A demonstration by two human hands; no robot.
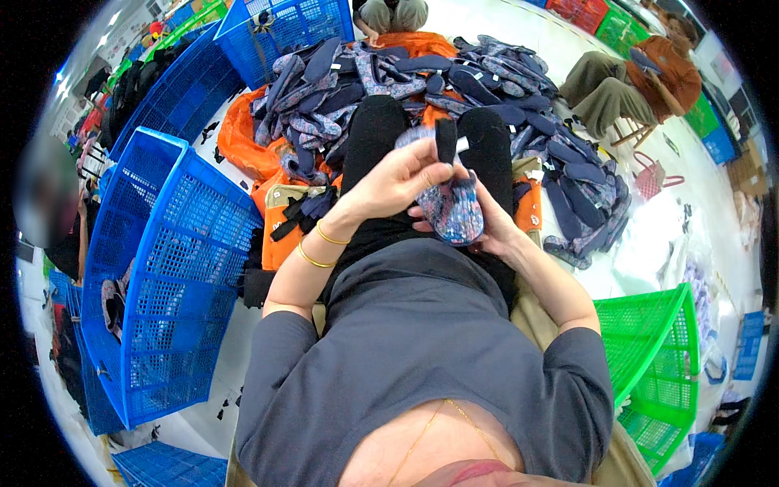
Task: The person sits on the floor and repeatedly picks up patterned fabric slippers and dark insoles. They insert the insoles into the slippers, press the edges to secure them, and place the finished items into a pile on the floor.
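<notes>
A slipper of mottled blue, pink and white knit (456,217) is held over my lap between both hands. My left hand (406,174) is closed, its thumb and fingers pinching the slipper's upper edge. A black strip (445,141) and a small white tag (462,144) stand up beside those fingertips. My right hand (497,221) wraps the slipper from the right and below, with some of its fingers hidden behind it. Beyond my knees lies a large heap of similar slippers (324,101), many with dark blue soles up.
Blue plastic baskets (182,276) stand at my left, one with a few slippers inside. A green basket (649,341) is at my right. Orange sacking (239,138) lies under the heap. A seated co-worker (669,77) holds a slipper at far right; another person (393,15) sits beyond the heap.
</notes>
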